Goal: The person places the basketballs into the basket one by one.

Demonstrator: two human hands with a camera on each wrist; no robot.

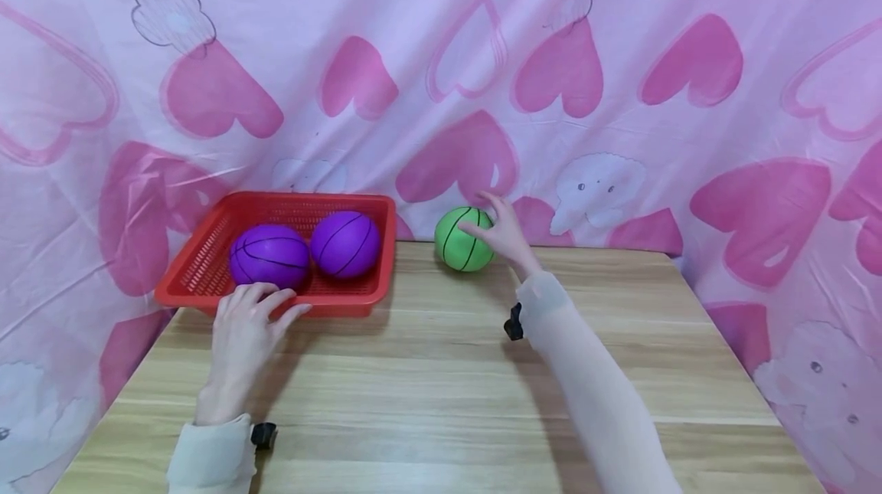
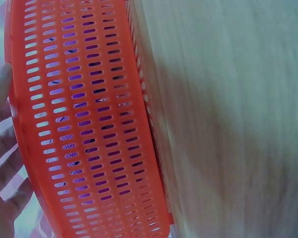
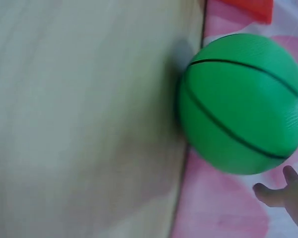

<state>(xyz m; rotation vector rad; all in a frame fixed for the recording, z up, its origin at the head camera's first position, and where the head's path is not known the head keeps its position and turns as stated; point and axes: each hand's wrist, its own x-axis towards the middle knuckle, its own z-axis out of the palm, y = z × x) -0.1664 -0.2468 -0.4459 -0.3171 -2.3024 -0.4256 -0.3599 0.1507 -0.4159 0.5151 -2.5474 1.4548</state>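
A red plastic basket (image 1: 344, 309) with slotted walls stands at the back left of the table. Two purple balls with black lines lie in it, one on the left (image 1: 270, 253) and one on the right (image 1: 346, 243). At the basket's front rim is my left hand (image 1: 244, 333), fingers loosely bent over it and thumb apart; the left wrist view shows the fingers (image 2: 5, 151) at the rim's edge. A green ball (image 1: 460, 247) with black lines sits near the table's back edge. My right hand (image 1: 506, 232) is spread beside and above its right side; in the right wrist view, a gap separates fingertips and ball.
The wooden table (image 1: 427, 402) carries the basket and the green ball. Behind it hangs a pink and white cloth (image 1: 441, 42) printed with hearts, meeting the table's back edge. A black device (image 1: 514, 322) is on the right wrist, another (image 1: 263, 436) on the left.
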